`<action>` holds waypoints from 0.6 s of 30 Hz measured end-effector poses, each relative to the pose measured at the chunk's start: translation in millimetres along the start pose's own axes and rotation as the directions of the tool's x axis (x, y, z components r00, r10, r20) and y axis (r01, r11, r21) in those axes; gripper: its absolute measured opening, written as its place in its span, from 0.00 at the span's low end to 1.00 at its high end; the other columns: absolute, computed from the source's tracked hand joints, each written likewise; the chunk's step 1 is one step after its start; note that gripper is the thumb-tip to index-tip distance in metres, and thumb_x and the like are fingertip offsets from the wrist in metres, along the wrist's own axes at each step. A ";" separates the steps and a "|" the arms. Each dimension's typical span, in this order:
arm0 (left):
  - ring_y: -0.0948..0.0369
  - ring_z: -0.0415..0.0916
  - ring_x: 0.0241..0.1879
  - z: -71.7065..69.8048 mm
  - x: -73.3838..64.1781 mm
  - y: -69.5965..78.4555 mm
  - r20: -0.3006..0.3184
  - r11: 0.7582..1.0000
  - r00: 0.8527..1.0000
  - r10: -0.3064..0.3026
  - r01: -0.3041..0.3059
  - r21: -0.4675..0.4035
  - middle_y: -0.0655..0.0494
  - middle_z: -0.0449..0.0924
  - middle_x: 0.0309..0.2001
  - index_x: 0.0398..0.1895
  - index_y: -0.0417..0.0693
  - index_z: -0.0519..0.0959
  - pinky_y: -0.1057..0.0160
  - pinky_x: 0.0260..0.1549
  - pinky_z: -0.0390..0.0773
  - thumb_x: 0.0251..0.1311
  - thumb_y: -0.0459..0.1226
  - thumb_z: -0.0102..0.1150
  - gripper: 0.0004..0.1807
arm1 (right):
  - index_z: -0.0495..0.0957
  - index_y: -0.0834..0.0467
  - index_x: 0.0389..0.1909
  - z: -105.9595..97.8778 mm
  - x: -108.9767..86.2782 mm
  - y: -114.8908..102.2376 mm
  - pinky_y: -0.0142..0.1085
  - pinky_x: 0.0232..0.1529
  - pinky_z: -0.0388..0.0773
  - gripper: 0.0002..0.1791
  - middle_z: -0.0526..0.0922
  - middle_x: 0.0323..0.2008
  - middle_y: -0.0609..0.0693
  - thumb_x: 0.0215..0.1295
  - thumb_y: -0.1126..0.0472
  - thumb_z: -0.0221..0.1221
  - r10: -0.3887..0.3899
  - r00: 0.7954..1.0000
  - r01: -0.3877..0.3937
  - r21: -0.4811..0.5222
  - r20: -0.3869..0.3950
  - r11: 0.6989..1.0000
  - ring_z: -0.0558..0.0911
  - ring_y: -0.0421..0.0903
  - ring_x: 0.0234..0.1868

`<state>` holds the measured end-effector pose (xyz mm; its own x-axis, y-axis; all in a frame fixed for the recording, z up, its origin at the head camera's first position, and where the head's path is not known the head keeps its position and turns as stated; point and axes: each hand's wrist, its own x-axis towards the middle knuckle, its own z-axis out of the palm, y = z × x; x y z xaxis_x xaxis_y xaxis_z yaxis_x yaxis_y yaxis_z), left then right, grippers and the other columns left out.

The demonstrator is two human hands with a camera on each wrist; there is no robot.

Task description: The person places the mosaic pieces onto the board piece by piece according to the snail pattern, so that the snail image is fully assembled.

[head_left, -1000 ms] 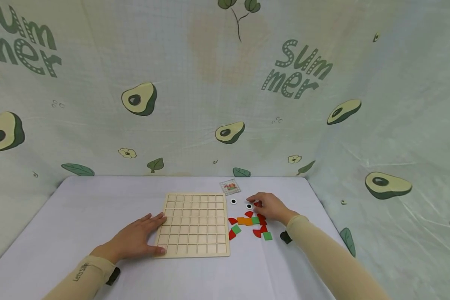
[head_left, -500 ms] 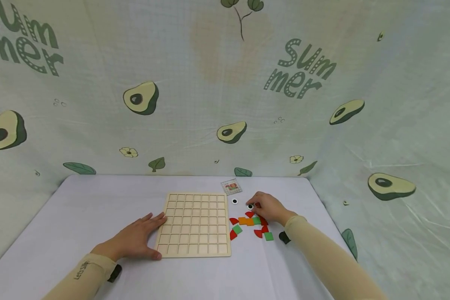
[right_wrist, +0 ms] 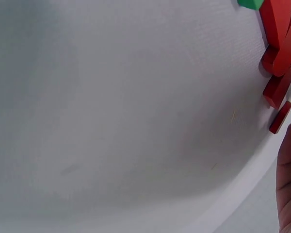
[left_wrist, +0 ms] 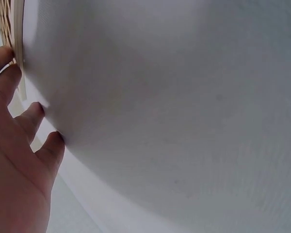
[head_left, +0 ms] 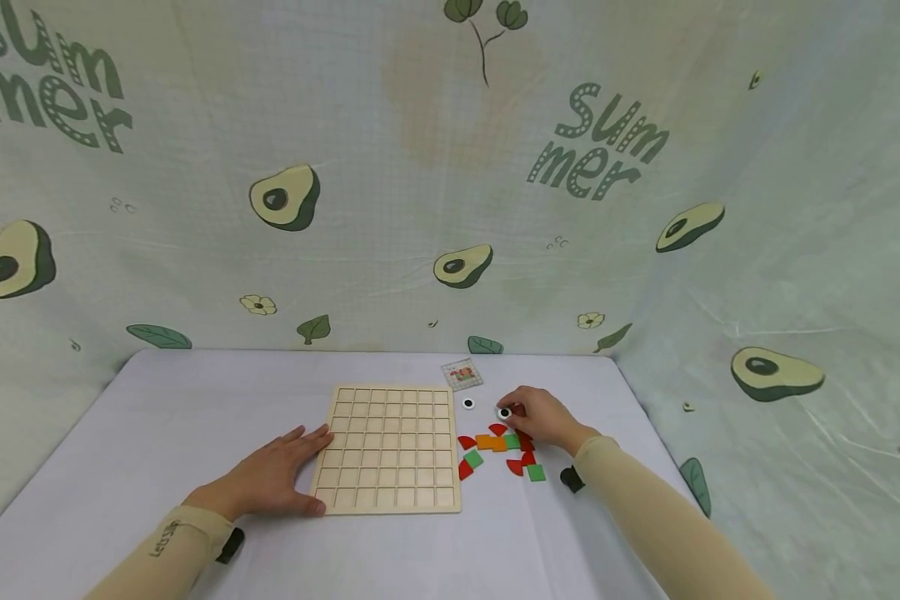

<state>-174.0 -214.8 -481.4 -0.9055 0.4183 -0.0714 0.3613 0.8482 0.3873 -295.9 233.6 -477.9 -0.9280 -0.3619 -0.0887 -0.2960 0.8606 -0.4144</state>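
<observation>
My left hand (head_left: 266, 475) rests with its fingers extended against the left side of a pale wooden grid board (head_left: 392, 458), the thumb by the near left corner. In the left wrist view, fingertips (left_wrist: 8, 73) touch the board's edge. To the right of the board, my right hand (head_left: 540, 414) pinches a white disc with a black dot (head_left: 504, 413) between thumb and fingers. A matching disc (head_left: 468, 403) lies nearer the board. Just in front of the right hand are flat red (head_left: 514, 467), green (head_left: 536, 472) and orange (head_left: 483, 442) pieces. The right wrist view shows little of that hand.
A small picture card (head_left: 462, 374) lies behind the board's far right corner. The loose pieces sit close to the board's right edge, some touching each other. White cloth covers the table (head_left: 195, 400); a printed curtain (head_left: 382, 208) hangs behind it.
My right fingers have closed in on the white disc, and it has shifted slightly to the right. The left hand stays at the board's edge; its thumb has drawn back a little.
</observation>
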 end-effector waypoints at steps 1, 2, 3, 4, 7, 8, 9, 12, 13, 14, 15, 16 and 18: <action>0.35 0.56 0.70 0.1 -0.2 0.1 0.002 1.000 1.000 -0.003 0.003 -0.002 0.46 0.63 0.73 0.72 0.42 0.67 0.33 0.63 0.62 0.39 0.64 0.73 0.58 | 0.84 0.48 0.51 0.1 -0.8 -0.1 0.36 0.48 0.80 0.15 0.80 0.41 0.40 0.63 0.59 0.68 0.000 1.000 0.000 0.003 -0.001 1.000 0.76 0.42 0.40; 0.35 0.55 0.70 0.3 -0.3 0.1 0.003 1.000 1.000 -0.004 0.004 -0.001 0.47 0.63 0.73 0.72 0.42 0.67 0.33 0.63 0.62 0.39 0.64 0.73 0.58 | 0.84 0.48 0.52 0.1 -1.5 -0.4 0.35 0.48 0.80 0.15 0.79 0.40 0.40 0.64 0.59 0.68 0.000 1.000 0.000 0.005 -0.003 1.000 0.76 0.42 0.40; 0.35 0.55 0.70 0.4 -0.2 0.1 0.005 1.000 1.000 -0.005 0.005 0.001 0.47 0.63 0.73 0.72 0.42 0.67 0.33 0.63 0.62 0.39 0.64 0.73 0.58 | 0.84 0.48 0.52 0.0 -2.3 -0.9 0.35 0.47 0.80 0.15 0.79 0.40 0.40 0.64 0.59 0.68 -0.002 1.000 0.002 0.008 -0.005 1.000 0.76 0.42 0.39; 0.35 0.55 0.70 0.5 0.0 -0.1 0.006 1.000 1.000 -0.006 0.006 0.001 0.47 0.63 0.73 0.72 0.42 0.66 0.33 0.63 0.62 0.39 0.64 0.73 0.58 | 0.84 0.48 0.52 0.0 -3.0 -1.3 0.34 0.47 0.80 0.15 0.79 0.40 0.40 0.64 0.59 0.68 -0.002 1.000 0.002 0.010 -0.007 1.000 0.76 0.42 0.39; 0.35 0.55 0.70 1.2 1.0 -1.4 0.007 1.000 1.000 -0.007 0.007 -0.003 0.47 0.62 0.73 0.73 0.42 0.66 0.33 0.63 0.62 0.38 0.64 0.74 0.59 | 0.85 0.48 0.51 0.1 -4.1 -4.6 0.34 0.46 0.79 0.15 0.79 0.40 0.39 0.64 0.59 0.68 -0.008 1.000 0.008 0.015 -0.012 1.000 0.75 0.42 0.39; 0.36 0.55 0.70 1.5 1.2 -1.8 0.007 1.000 1.000 -0.007 0.007 -0.003 0.47 0.62 0.73 0.73 0.42 0.66 0.33 0.63 0.62 0.38 0.63 0.74 0.59 | 0.85 0.48 0.51 0.0 -4.3 -6.4 0.33 0.45 0.79 0.15 0.79 0.40 0.39 0.64 0.59 0.68 -0.010 1.000 0.010 0.019 -0.013 1.000 0.75 0.42 0.39; 0.36 0.55 0.70 1.8 1.4 -2.1 0.008 1.000 1.000 -0.009 0.009 -0.003 0.47 0.62 0.73 0.72 0.42 0.66 0.33 0.63 0.62 0.38 0.63 0.74 0.59 | 0.85 0.47 0.51 0.1 -4.1 -8.4 0.32 0.45 0.79 0.15 0.79 0.40 0.39 0.64 0.59 0.68 -0.012 1.000 0.012 0.023 -0.012 1.000 0.75 0.42 0.40; 0.35 0.56 0.70 2.5 2.1 -2.8 0.012 1.000 1.000 -0.011 0.011 0.001 0.47 0.62 0.73 0.72 0.41 0.67 0.34 0.63 0.62 0.37 0.63 0.75 0.59 | 0.85 0.48 0.52 -0.4 -2.7 -17.1 0.31 0.41 0.80 0.15 0.80 0.41 0.39 0.64 0.59 0.68 -0.019 1.000 0.020 0.045 -0.008 0.999 0.75 0.42 0.39; 0.35 0.56 0.70 2.5 2.3 -2.8 0.013 1.000 1.000 -0.011 0.011 0.001 0.47 0.62 0.73 0.72 0.41 0.67 0.34 0.63 0.62 0.37 0.63 0.75 0.59 | 0.85 0.48 0.52 -0.7 -1.7 -20.8 0.30 0.40 0.80 0.15 0.80 0.41 0.40 0.64 0.59 0.68 -0.023 1.000 0.023 0.056 -0.005 0.998 0.75 0.42 0.39; 0.35 0.56 0.70 2.4 2.4 -2.7 0.013 1.000 1.000 -0.011 0.011 0.002 0.47 0.62 0.73 0.72 0.41 0.67 0.34 0.63 0.62 0.37 0.63 0.75 0.59 | 0.85 0.48 0.52 -1.1 -0.6 -24.6 0.30 0.38 0.80 0.16 0.80 0.42 0.40 0.64 0.59 0.68 -0.033 0.999 0.033 0.067 -0.004 0.997 0.76 0.43 0.38; 0.35 0.56 0.70 2.3 2.6 -2.5 0.013 1.000 1.000 -0.011 0.011 0.000 0.46 0.62 0.73 0.72 0.40 0.67 0.34 0.63 0.62 0.37 0.62 0.76 0.59 | 0.84 0.49 0.53 -1.3 0.8 -28.6 0.30 0.36 0.80 0.16 0.80 0.41 0.41 0.64 0.59 0.68 -0.045 0.999 0.045 0.074 -0.003 0.996 0.76 0.43 0.38; 0.35 0.56 0.70 2.1 2.7 -2.3 0.013 1.000 1.000 -0.011 0.011 -0.003 0.46 0.62 0.73 0.71 0.40 0.67 0.34 0.63 0.62 0.37 0.62 0.76 0.59 | 0.84 0.50 0.53 -1.8 2.1 -33.2 0.30 0.35 0.80 0.16 0.80 0.42 0.42 0.64 0.59 0.68 -0.056 0.998 0.056 0.087 -0.002 0.995 0.76 0.44 0.37; 0.34 0.56 0.70 1.7 3.4 -2.2 0.013 1.000 1.000 -0.009 0.009 -0.007 0.46 0.63 0.73 0.71 0.40 0.68 0.33 0.63 0.62 0.36 0.62 0.77 0.59 | 0.84 0.51 0.53 -1.6 5.6 -42.5 0.31 0.32 0.80 0.16 0.80 0.42 0.43 0.64 0.59 0.68 -0.083 0.997 0.082 0.102 -0.003 0.991 0.76 0.44 0.36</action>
<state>-177.5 -214.7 -484.1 -0.9057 0.4151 -0.0863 0.3519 0.8496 0.3929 -288.8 195.6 -459.3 -0.9011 -0.4306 -0.0515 -0.3469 0.7869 -0.5103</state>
